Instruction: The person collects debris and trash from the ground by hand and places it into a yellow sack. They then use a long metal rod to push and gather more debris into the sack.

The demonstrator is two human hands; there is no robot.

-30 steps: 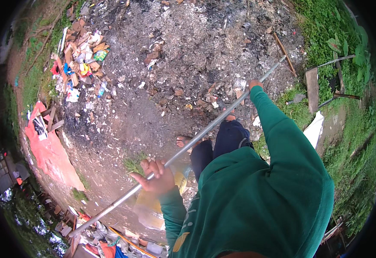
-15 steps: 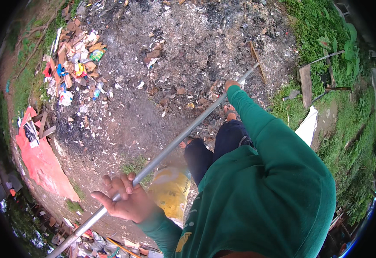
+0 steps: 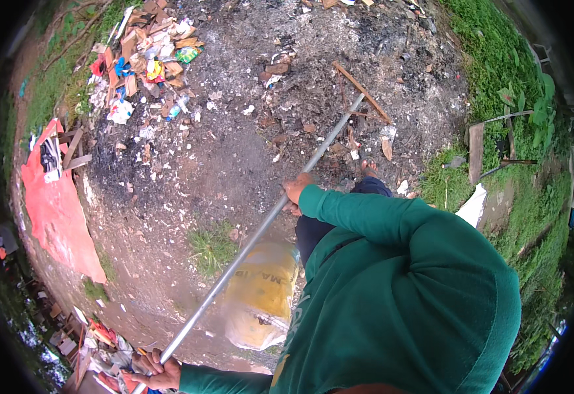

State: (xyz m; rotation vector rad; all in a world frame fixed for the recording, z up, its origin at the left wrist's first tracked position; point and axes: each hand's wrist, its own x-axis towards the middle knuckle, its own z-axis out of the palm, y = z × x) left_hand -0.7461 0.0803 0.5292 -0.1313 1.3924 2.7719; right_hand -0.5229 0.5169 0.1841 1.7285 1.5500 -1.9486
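Note:
A long grey metal pole with a thin brown crossbar at its far end, apparently a rake point(image 3: 234, 262), runs slantwise from lower left to upper middle. Around its middle my right hand point(image 3: 295, 189) is closed. My left hand point(image 3: 159, 373), far down at the lower left, has its fingers curled about the near end, partly hidden by the pole. The crossbar point(image 3: 364, 92) lies against the dark, ash-covered ground point(image 3: 326, 39), among charred scraps. Whether it has teeth is hard to make out.
A heap of cardboard and plastic litter point(image 3: 149, 56) lies at the upper left. Below it is a red sheet point(image 3: 60, 203) with wood pieces. A yellow sack point(image 3: 264, 282) stands by my legs. At the right are a wooden frame point(image 3: 476, 152) and a white sheet point(image 3: 474, 205).
The rake's head has come leftward and nearer across the ash. Both hands have moved toward the lower left, and the left fingers, spread before, are now curled on the pole.

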